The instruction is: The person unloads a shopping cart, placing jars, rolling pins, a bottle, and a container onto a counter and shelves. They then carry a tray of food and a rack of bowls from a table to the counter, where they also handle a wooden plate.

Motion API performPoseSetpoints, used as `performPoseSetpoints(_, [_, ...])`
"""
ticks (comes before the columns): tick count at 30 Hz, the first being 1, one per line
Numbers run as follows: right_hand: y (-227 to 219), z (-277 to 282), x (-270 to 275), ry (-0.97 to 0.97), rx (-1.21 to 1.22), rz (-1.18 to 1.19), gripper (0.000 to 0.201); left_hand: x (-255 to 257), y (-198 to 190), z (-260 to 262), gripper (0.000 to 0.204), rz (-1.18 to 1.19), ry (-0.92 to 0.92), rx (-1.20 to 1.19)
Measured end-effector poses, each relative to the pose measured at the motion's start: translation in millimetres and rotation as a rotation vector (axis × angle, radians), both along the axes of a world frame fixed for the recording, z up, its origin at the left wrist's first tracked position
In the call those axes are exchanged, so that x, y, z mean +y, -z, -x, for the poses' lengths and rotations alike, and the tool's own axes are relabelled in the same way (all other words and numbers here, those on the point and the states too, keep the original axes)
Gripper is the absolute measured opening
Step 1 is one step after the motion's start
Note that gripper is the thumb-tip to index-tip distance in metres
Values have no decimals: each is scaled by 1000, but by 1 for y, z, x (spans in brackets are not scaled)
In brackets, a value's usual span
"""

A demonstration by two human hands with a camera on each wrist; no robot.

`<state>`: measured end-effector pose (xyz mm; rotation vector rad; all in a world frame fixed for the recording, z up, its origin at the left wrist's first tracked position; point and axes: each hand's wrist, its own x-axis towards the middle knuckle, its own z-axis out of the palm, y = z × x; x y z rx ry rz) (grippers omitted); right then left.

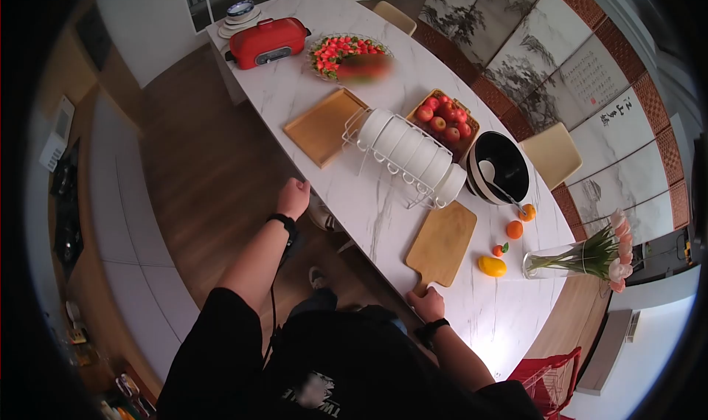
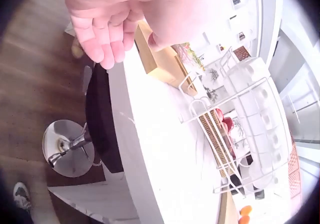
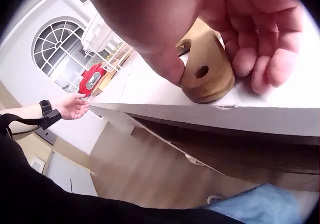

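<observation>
My right hand (image 1: 426, 303) is at the handle of a wooden cutting board (image 1: 448, 244) that lies flat near the table's front edge. In the right wrist view the thumb touches one side of the board's handle (image 3: 212, 76), which has a hole in it, and the curled fingers (image 3: 245, 61) lie along the other side. My left hand (image 1: 294, 197) hangs just off the table edge, holding nothing, its fingers loosely bent in the left wrist view. Nearest to it are a wooden tray (image 1: 313, 136) and a white wire rack (image 1: 383, 162) of white cups and dishes.
Behind the rack sit a basket of apples (image 1: 441, 117) and a black bowl (image 1: 509, 165) with a ladle. Oranges (image 1: 514, 230), a yellow fruit (image 1: 492, 266) and a vase of tulips (image 1: 549, 264) lie right of the board. A red cooker (image 1: 269, 42) stands far left.
</observation>
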<state>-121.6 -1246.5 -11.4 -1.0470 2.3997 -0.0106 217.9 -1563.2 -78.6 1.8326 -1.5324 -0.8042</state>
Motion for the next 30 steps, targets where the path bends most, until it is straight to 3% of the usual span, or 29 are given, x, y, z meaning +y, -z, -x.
performPoseSetpoints(4, [-4, 13, 8, -14, -17, -71, 68, -45, 1, 11, 35, 62, -28, 37])
performPoseSetpoints(7, [4, 20, 5, -58, -38, -61, 66, -70, -23, 21, 35, 104, -35, 66])
performPoseSetpoints(9, [-3, 15, 3, 19, -73, -90, 64, -84, -37, 29, 38, 143, -4, 78])
performPoseSetpoints(13, [9, 16, 13, 0, -55, -23, 66, -121, -61, 50, 48, 217, 111, 258])
performPoseSetpoints(15, [8, 18, 11, -13, -54, -26, 68, -141, -73, 61, 59, 22, 238, 363])
performPoseSetpoints(16, [7, 19, 12, -34, -49, -32, 70, -164, -39, 73, 69, 54, 237, 477])
performPoseSetpoints(19, [-10, 28, 4, -112, -46, -191, 73, -156, -80, 84, 70, -304, 354, 836])
performPoseSetpoints(21, [-34, 34, -8, -187, 93, -227, 74, -156, -82, 91, 64, -301, 341, 832])
performPoseSetpoints(24, [-59, 44, -41, -85, 122, 256, 43, -151, -86, 97, 59, -278, 389, 813])
performPoseSetpoints(26, [-102, 35, -83, 4, 32, 477, 27, -151, -85, 97, 53, -210, 405, 736])
performPoseSetpoints(28, [-103, 36, -118, 4, -45, 805, 28, -151, -85, 98, 52, -218, 423, 722])
performPoseSetpoints(30, [-99, 46, -150, 41, -103, 850, 40, -149, -93, 99, 47, -218, 408, 704])
